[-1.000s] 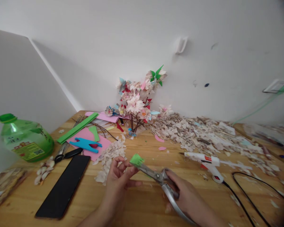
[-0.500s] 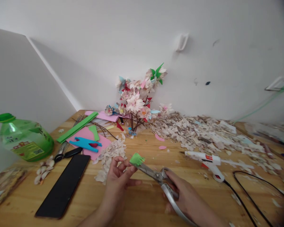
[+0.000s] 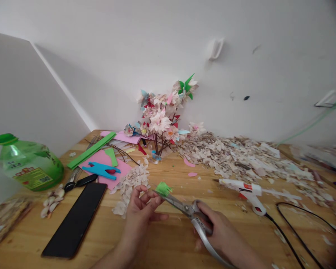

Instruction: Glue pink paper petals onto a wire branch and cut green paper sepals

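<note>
My left hand (image 3: 142, 209) pinches a small green fringed paper piece (image 3: 164, 189) between thumb and fingers. Its cut strips point up and to the right. My right hand (image 3: 217, 231) is wrapped round the handles of grey metal scissors (image 3: 184, 209). The scissor blades reach left to the green piece, close to my left fingertips. Whether the blades are fully closed is hard to tell. Just left of my left hand lies a heap of pale petals (image 3: 133, 183).
A black phone (image 3: 75, 220), garlic cloves (image 3: 52, 201) and a green bottle (image 3: 30, 164) lie left. Pink sheets (image 3: 120, 173) carry a blue cutout (image 3: 100, 170). Behind stand paper flowers (image 3: 159, 121). At right are a glue gun (image 3: 240, 185) with black cord and many pale scraps (image 3: 226, 157).
The green piece and the scissor tips have shifted very slightly right, and the fringe looks more spread. My hands are nearly in the same places.
</note>
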`<state>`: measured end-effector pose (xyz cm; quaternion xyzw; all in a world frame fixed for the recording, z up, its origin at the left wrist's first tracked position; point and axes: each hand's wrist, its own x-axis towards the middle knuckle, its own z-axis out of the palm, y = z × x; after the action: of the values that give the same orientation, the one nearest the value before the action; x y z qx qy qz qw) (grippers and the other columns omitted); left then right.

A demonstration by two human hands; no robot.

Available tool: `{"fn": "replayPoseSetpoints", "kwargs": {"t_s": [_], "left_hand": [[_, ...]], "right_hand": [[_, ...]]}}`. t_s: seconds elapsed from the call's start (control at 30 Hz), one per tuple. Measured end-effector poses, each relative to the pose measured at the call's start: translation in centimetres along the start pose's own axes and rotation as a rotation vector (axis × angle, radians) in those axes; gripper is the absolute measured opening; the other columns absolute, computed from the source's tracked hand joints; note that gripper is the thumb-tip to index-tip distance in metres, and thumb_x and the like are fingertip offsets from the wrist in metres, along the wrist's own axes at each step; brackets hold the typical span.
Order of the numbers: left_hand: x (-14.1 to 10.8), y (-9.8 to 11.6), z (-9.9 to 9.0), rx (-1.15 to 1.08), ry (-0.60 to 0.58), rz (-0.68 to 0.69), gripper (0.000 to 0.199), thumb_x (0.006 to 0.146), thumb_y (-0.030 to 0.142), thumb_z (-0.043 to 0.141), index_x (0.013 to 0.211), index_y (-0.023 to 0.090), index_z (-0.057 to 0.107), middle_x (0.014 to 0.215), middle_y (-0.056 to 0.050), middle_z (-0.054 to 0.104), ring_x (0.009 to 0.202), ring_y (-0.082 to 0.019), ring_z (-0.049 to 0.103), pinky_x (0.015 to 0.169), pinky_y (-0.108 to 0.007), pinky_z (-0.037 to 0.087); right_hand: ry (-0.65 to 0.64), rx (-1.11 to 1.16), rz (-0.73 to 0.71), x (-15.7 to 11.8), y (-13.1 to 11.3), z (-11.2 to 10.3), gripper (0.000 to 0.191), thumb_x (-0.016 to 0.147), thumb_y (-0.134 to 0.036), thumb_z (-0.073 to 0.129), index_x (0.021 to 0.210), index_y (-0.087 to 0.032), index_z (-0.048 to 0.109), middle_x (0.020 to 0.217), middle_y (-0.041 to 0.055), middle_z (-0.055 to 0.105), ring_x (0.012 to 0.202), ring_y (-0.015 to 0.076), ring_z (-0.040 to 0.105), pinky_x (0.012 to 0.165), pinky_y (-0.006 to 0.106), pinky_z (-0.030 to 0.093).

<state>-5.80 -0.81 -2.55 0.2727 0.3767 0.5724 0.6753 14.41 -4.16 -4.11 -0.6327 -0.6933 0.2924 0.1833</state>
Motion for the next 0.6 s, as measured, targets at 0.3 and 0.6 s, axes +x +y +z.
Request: {"fn": "replayPoseSetpoints", "kwargs": {"t_s": [0.3, 0.6], "left_hand": [[-0.15, 0.03, 0.06, 0.003, 0.002, -0.009, 0.044, 0.060, 0.014, 0.072, 0.083, 0.024, 0.036, 0.068, 0.007, 0.056, 0.069, -0.016, 0.064, 0.043, -0.025, 0.055], [0.06, 0.07, 0.00, -0.002, -0.049, 0.005, 0.039, 0.063, 0.015, 0.071, 0.082, 0.023, 0.037, 0.071, 0.007, 0.054, 0.069, -0.015, 0.064, 0.044, -0.022, 0.055]], "right_hand": [[-0.019, 0.058, 0.043, 0.14, -0.07, 0.04, 0.038, 0.048, -0.031, 0.073, 0.069, -0.023, 0.043, 0.057, -0.0086, 0.044, 0.053, 0.0114, 0.037, 0.048, 0.020, 0.028], [-0.031, 0.048, 0.040, 0.25, -0.12, -0.03, 0.036, 0.050, -0.027, 0.073, 0.069, -0.023, 0.042, 0.056, -0.0089, 0.042, 0.052, 0.0109, 0.036, 0.047, 0.020, 0.027]]}}
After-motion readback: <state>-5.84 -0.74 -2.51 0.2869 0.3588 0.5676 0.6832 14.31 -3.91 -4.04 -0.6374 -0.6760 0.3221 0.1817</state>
